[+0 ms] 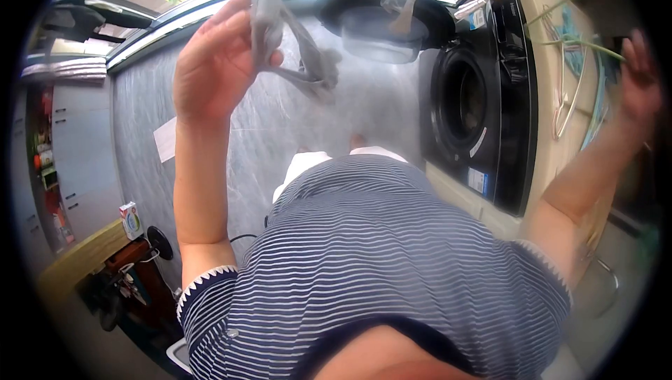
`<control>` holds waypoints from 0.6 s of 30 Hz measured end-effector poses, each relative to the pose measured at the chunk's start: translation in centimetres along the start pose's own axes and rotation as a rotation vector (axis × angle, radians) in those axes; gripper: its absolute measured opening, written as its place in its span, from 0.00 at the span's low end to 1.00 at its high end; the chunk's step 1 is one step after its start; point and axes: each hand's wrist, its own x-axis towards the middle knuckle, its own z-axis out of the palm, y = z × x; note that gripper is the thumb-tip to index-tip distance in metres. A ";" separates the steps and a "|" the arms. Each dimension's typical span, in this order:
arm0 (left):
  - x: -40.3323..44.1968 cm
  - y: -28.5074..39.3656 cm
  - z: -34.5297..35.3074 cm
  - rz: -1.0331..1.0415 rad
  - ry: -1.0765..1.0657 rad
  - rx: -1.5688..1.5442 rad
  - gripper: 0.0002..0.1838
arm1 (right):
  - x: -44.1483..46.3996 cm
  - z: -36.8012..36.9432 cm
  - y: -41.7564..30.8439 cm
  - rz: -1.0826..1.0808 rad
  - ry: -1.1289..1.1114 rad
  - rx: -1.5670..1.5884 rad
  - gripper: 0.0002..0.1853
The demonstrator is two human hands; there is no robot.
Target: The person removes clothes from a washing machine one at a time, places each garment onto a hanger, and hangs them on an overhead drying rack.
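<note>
My left hand [213,65] is raised at the upper left, its fingers closed on a grey cloth item [269,26] that hangs in a loop to the right, its lower end blurred. At the far right, my right hand [640,75] is lifted over the counter, smeared by motion, beside a thin green hanger [584,45]. Its fingers seem to touch the hanger's end, but the grip is too blurred to make out. More hangers, white and light blue [572,65], lie on the counter near that hand.
A black washing machine [490,100] with a round door stands at the right under the beige counter [535,2]. At the top centre is a black basin [336,5] with a clear tub [381,37] and a light cloth. Cabinets [84,128] line the left, near a small box [131,221].
</note>
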 end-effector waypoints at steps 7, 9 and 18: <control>1.6 1.1 1.6 0.031 -0.034 0.015 0.21 | -2.1 3.9 13.9 0.462 -0.195 0.416 0.16; 1.6 0.8 2.2 0.053 -0.009 -0.065 0.21 | -3.4 5.0 16.4 0.518 -0.187 0.288 0.19; 0.7 2.0 3.2 0.061 -0.003 -0.168 0.20 | -3.2 4.9 21.1 0.300 -0.053 0.006 0.19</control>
